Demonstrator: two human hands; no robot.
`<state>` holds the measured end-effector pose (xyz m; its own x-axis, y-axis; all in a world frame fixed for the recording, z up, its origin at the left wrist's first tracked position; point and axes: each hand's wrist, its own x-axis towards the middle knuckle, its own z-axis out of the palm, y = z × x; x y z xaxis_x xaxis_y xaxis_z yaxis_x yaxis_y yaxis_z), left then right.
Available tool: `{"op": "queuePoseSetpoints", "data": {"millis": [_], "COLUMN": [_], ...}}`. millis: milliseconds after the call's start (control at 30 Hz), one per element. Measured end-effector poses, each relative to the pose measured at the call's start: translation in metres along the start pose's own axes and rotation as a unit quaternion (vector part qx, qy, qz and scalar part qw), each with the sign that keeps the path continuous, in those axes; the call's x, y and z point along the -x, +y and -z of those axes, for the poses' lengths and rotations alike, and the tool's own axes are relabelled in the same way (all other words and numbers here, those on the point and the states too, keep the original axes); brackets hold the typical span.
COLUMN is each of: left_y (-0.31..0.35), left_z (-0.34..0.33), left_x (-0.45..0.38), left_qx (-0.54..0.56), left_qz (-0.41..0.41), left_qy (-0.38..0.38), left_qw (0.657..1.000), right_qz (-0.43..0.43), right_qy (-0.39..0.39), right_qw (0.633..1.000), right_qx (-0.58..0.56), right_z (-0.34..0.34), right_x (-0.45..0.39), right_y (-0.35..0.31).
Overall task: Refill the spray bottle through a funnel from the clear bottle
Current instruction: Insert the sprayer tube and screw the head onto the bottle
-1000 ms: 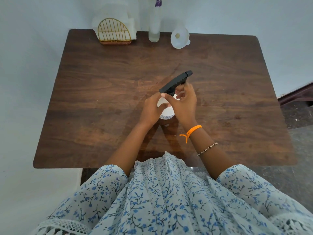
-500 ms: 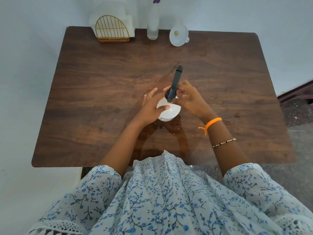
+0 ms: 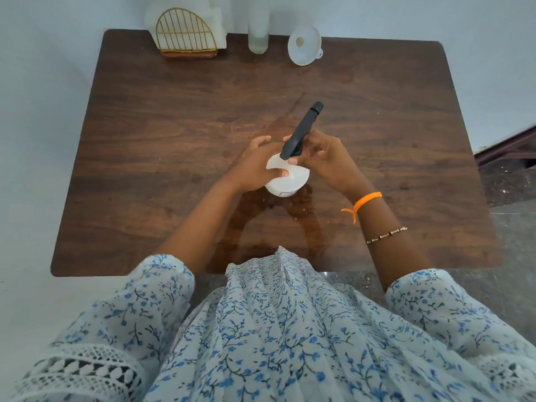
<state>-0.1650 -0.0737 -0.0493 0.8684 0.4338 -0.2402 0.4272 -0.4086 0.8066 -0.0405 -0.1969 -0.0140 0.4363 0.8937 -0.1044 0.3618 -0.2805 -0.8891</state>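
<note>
Spray bottle: the white spray bottle [image 3: 287, 177] stands upright near the middle of the tabletop [image 3: 145, 158], close in front of the person.
Spray head: the black spray head [image 3: 301, 130] sits on top of the bottle, its long nozzle pointing away from the person and a little to the right. I cannot tell if it is loose on the neck or screwed tight.
Left hand: the left hand [image 3: 255, 166] is closed around the body of the bottle, with the thumb on the white shoulder and the fingers curled behind; it seems to hold the bottle steady.
Right hand: the right hand [image 3: 322, 158] has its fingertips closed on the collar under the spray head, the other fingers half bent. This looks like a grip for turning the head.
Funnel: the white funnel [image 3: 304, 45] lies at the far edge of the tabletop, well apart from the bottle, and nobody touches it.
Clear bottle: the clear bottle [image 3: 258, 33] stands upright at the far edge, just left of the funnel. Its top is outside the picture.
Other things: a gold wire holder [image 3: 185, 36] stands at the far left of the tabletop.
Done: in my judgement only the first step is under way, the opening of the spray bottle.
Left: the head must come off, then the funnel must go in the neck, the liquid must be poured from the clear bottle, and the head put back.
</note>
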Motion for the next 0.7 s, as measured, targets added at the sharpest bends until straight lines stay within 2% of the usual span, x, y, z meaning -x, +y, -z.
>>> {"op": "queuePoseSetpoints", "data": {"millis": [100, 200, 300, 400, 500, 600, 700], "left_y": [0.002, -0.01, -0.015, -0.01, -0.006, -0.003, 0.004], "left_z": [0.006, 0.002, -0.008, -0.017, -0.027, -0.022, -0.003], "left_x": [-0.001, -0.003, -0.004, 0.003, 0.008, 0.005, -0.002], "left_qx": [0.047, 0.035, -0.012, -0.026, -0.069, -0.038, 0.017], "left_qz": [-0.039, -0.04, -0.042, -0.021, -0.014, 0.007, 0.008], "left_qy": [-0.047, -0.032, 0.035, 0.124, 0.154, 0.131, 0.033], "left_qw": [0.997, 0.998, 0.998, 0.992, 0.985, 0.991, 0.999], "right_qz": [0.016, 0.022, 0.03, 0.006, -0.005, 0.006, -0.011], "right_qy": [-0.05, -0.046, 0.014, 0.12, 0.191, 0.134, 0.043], "right_qw": [0.998, 0.998, 0.999, 0.988, 0.978, 0.991, 0.999], "right_qx": [0.027, 0.027, 0.041, 0.095, 0.081, 0.029, 0.025], "right_z": [0.003, 0.0, -0.009, -0.027, -0.041, -0.029, -0.011], "right_x": [-0.005, -0.005, -0.002, 0.007, 0.016, 0.013, 0.001], "right_y": [0.001, 0.001, 0.007, 0.006, -0.003, -0.001, 0.003]}}
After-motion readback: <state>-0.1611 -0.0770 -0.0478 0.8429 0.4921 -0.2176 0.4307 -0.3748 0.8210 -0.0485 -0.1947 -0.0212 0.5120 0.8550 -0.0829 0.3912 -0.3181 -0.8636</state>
